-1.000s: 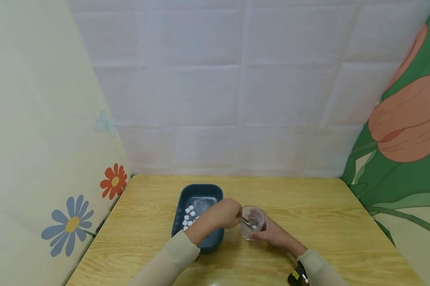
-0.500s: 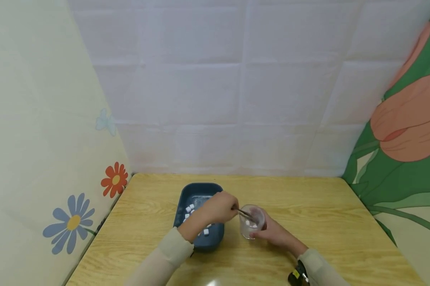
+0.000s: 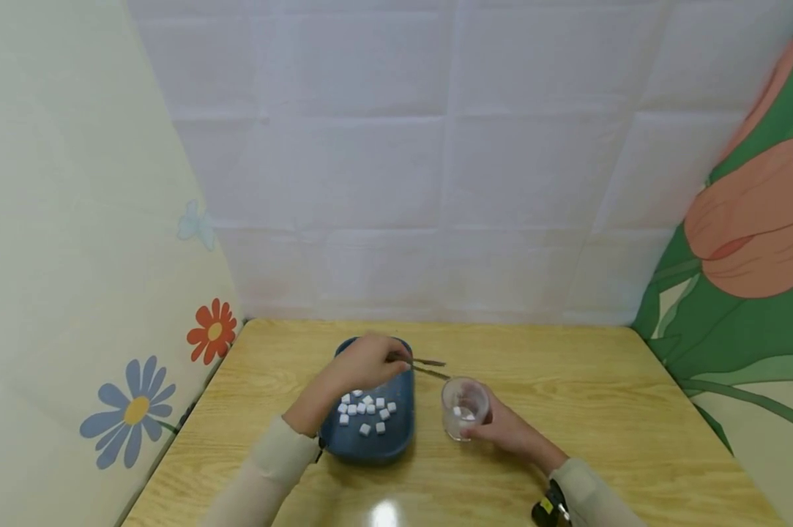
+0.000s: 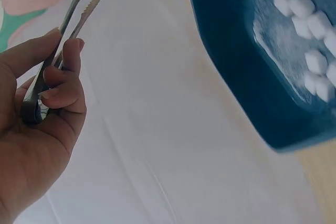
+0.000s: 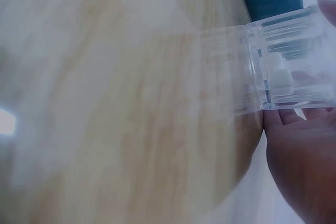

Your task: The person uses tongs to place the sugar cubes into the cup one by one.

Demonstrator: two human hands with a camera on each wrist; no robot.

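Observation:
My left hand (image 3: 368, 361) pinches a pair of metal tongs (image 3: 429, 368) above the far right part of a dark blue tray (image 3: 403, 432). In the left wrist view the serrated tips of the tongs (image 4: 90, 9) stand apart with nothing between them. Several white cubes (image 3: 370, 408) lie in the tray. Right of the tray, my right hand (image 3: 508, 428) grips a clear cup (image 3: 465, 410) that stands on the table. A few white cubes (image 5: 281, 74) show through the cup wall in the right wrist view.
The wooden table (image 3: 567, 395) runs back to a white cloth backdrop (image 3: 370, 183). Patterned cloths hang at both sides, with a blue flower (image 3: 132, 410) on the left one. A black wrist device (image 3: 549, 506) sits by the right sleeve.
My left hand has drawn the tongs out of the cup and moved left and back over the tray. White cubes now show in the cup. The right hand has stayed put.

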